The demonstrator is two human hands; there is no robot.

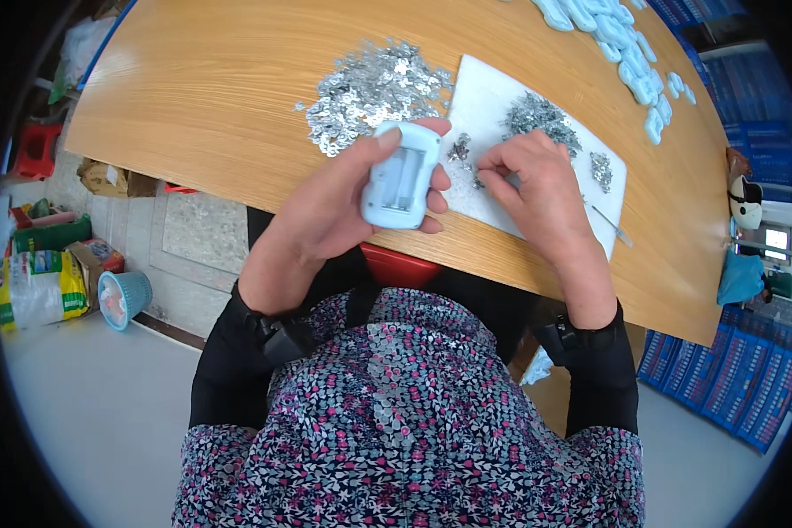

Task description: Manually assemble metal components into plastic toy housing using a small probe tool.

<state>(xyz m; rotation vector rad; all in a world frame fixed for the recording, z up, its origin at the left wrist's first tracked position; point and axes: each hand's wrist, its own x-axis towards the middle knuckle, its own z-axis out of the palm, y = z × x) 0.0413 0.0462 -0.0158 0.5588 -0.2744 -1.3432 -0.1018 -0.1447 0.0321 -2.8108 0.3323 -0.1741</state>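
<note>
A light blue plastic battery housing lies in my left hand, its two-slot battery compartment facing up. The fingers wrap its far side and the thumb rests on its top edge. My right hand is bent over a white board, thumb and forefinger pinched together at small metal pieces; what is between the fingertips is too small to make out. Just left of those fingertips sits a small cluster of metal pieces. Beyond the hand lies a larger heap of small metal springs or clips.
A wide pile of flat silvery metal pieces spreads on the wooden table. Another small metal cluster and a thin tool lie on the board's right side. Several light blue housings are heaped at the far right.
</note>
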